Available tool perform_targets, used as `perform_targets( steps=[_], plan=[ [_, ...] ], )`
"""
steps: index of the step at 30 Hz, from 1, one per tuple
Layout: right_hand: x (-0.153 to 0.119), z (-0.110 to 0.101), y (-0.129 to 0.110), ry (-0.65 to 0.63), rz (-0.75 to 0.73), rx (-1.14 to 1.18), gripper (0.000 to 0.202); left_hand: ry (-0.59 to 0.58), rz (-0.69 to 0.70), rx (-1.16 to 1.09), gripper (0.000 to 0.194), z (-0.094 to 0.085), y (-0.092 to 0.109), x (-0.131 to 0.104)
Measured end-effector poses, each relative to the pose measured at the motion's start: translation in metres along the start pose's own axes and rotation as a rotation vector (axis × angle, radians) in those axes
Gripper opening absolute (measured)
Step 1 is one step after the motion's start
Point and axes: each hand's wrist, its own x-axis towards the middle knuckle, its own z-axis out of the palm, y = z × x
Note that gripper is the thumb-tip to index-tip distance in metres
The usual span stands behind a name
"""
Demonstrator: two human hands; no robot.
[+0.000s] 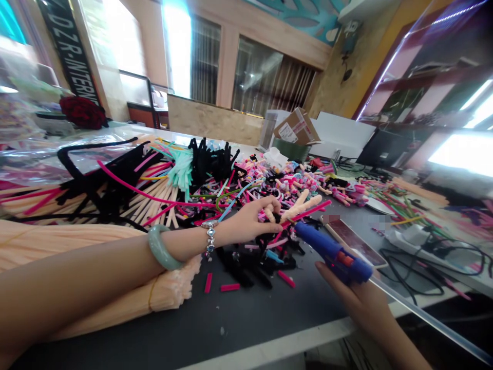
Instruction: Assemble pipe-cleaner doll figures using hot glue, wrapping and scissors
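Observation:
My left hand [260, 218] pinches a small figure of bent pipe cleaners [302, 204], peach with a black part near my fingertips. The peach legs point up and to the right. In my right hand [346, 288] is a blue hot glue gun [331, 249] with a clear glue stick [431, 313] sticking out behind. Its nozzle is at the figure, beside my left thumb; whether it touches cannot be made out. Short pink pieces [230, 288] and black pieces [241, 264] of pipe cleaner lie on the dark table below my hands.
Bundles of peach pipe cleaners [169, 293] lie at the left, with black, pink and mint ones [181, 169] behind. Finished small figures [300, 180] are heaped farther back. A phone [352, 239], a power strip [419, 241] and cables are on the right. A cardboard box [298, 128] stands behind.

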Motion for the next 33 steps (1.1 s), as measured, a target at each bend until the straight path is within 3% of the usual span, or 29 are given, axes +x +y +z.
perform_targets(
  steps=[11, 22, 33],
  plan=[
    [-0.005, 0.0014, -0.0012, 0.059, 0.024, -0.019, 0.017, -0.007, 0.02, 0.053, 0.027, -0.001, 0.0016, 0.0],
    [0.0018, 0.0017, -0.0016, 0.029, -0.243, -0.065, 0.014, -0.016, 0.03, 0.057, 0.03, -0.0008, 0.0006, 0.0],
    [0.0032, -0.0001, -0.0038, -0.006, -0.279, -0.076, 0.019, -0.016, 0.012, 0.021, 0.03, 0.0, 0.0007, 0.0002]
  ],
)
